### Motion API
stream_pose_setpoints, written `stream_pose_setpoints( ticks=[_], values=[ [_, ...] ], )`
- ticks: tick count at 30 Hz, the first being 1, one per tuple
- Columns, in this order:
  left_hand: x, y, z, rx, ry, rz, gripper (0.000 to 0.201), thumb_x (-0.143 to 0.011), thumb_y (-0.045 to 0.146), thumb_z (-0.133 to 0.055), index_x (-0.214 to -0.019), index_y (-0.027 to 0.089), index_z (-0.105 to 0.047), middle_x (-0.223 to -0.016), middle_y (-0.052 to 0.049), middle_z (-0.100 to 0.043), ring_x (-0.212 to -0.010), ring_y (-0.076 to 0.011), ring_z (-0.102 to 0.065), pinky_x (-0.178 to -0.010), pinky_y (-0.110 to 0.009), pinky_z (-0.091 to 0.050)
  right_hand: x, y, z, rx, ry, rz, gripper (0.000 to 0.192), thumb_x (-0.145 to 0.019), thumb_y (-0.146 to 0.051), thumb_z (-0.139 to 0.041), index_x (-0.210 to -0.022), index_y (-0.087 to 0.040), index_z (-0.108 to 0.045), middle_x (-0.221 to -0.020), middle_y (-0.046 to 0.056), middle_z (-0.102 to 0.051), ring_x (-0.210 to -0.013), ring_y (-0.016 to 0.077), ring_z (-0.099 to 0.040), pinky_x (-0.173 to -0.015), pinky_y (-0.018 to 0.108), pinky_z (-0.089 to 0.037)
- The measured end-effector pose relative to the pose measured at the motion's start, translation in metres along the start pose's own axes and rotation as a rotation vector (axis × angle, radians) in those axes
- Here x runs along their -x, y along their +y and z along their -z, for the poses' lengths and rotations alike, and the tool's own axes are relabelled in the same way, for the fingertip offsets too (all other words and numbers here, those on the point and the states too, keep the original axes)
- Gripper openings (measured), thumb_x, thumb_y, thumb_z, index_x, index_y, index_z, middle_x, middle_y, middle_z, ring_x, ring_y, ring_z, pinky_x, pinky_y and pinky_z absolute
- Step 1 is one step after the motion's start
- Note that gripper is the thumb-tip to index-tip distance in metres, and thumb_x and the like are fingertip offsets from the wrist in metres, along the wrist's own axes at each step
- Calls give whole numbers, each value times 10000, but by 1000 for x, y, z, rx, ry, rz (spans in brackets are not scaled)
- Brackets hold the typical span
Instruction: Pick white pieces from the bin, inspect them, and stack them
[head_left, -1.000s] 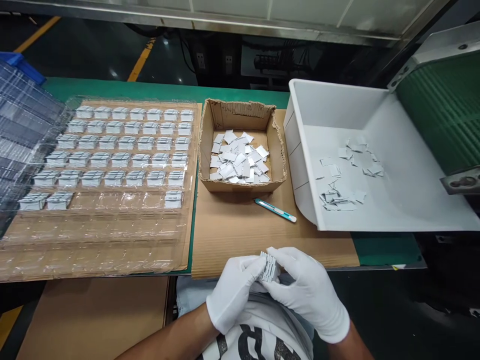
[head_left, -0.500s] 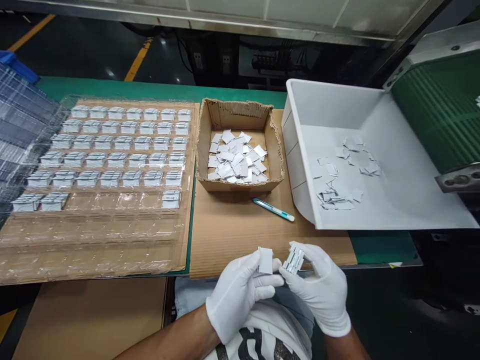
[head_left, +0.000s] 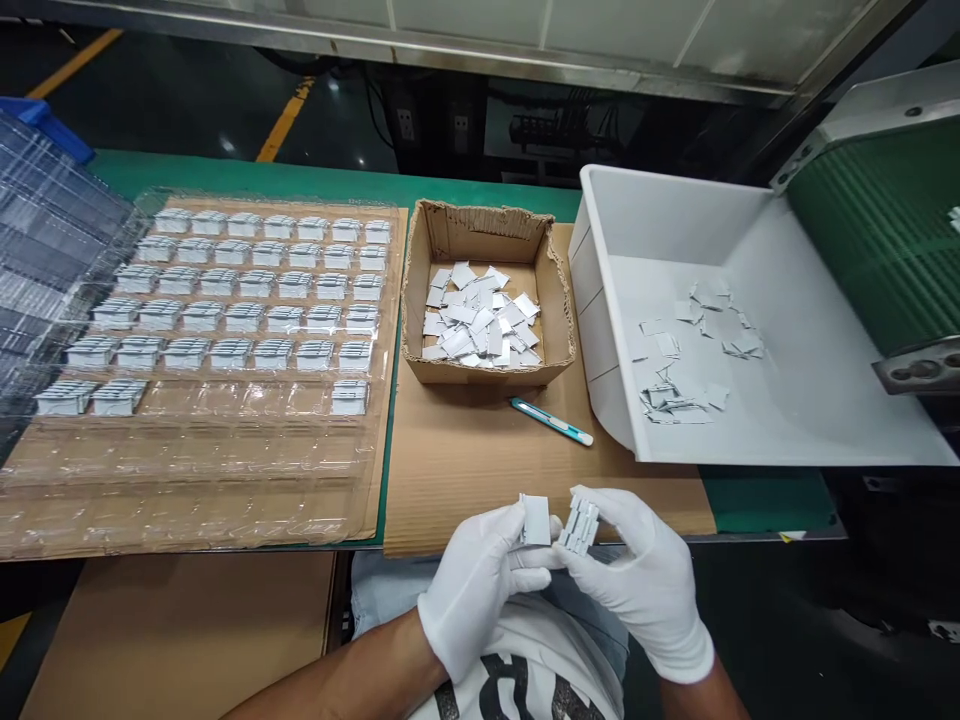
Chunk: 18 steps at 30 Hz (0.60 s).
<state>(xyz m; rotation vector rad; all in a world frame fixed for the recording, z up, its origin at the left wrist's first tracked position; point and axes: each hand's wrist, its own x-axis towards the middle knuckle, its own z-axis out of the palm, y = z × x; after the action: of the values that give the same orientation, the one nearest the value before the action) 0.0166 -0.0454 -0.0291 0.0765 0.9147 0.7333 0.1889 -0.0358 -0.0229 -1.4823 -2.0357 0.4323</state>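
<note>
Tabletop (head_left: 480, 190) with green mat, dark floor with yellow lines beyond. Clear blister tray (head_left: 195, 470) at left: upper five rows filled with small grey stacks, sixth row holds three, lower rows unfilled, so roughly half loaded by my estimate. White bin (head_left: 600, 310) at right holds loose grey pieces; cardboard box (head_left: 559, 300) in the middle holds flat white slips. Teal knife (head_left: 551, 420) beside it. Left hand (head_left: 480, 585), grip pinching one white slip (head_left: 535, 520); right hand (head_left: 645, 590), grip pinching a grey stack (head_left: 579, 527), both held just off the near edge.
</note>
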Motion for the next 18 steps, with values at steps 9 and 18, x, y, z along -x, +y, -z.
stream_pose_setpoints(
  ticks=[9, 18],
  values=[
    [7, 9, -6, -407, -31, -333, 401, -859, 468, -608, -673, 118, -669, -663, -8, -564, -658, -132, -477, -620, -235, -421, -16, -11, -2, 219, -227, 202, 278, -706, -234, -629, -971, -198, -704, -838, 67, -756, -671, 211, -684, -579, 290, -495],
    [-4, -5, 3, -69, -56, -65, 471, -800, 496, -676, -1066, 109, -711, -935, -143, -728, -726, -189, -679, -644, -255, -502, 8, 0, -15, -151, 22, -37, 345, -727, -321, -722, -1043, -217, -631, -905, 42, -719, -725, 172, -702, -623, 246, -572]
  ],
)
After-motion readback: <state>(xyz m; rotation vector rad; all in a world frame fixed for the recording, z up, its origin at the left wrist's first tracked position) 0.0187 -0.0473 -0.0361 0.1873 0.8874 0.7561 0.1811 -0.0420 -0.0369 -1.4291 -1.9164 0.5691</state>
